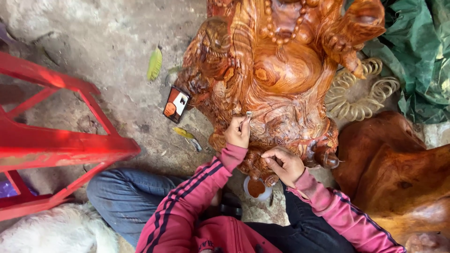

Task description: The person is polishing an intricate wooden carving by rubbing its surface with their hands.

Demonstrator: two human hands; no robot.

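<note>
Grip: left hand (237,133) is closed, fingers pinching a small slim tool (246,117) whose tip touches the carved wood.
Other hand: right hand (284,165), just to the right of the grip and lower, rests with fingers curled against the base of the carving; whether it holds anything cannot be told.
Worked piece: large glossy orange-brown wooden statue (276,70), directly above and around the grip, showing a round belly and a string of carved beads.
Below the grip: small white cup (257,189) with brown contents, on the ground between the person's knees, near the right hand.
Clothing: pink sleeves with dark stripes, blue jeans.
Left of the grip: small orange, black and white box (176,104) lying beside the statue; further left, a green leaf (154,64) on the concrete floor (108,37).
Far left: red plastic stool (51,140).
Right of the grip: rough block of brown wood (398,173), a pale coiled hose (361,93) above it, and a green tarp (417,61) beyond.
</note>
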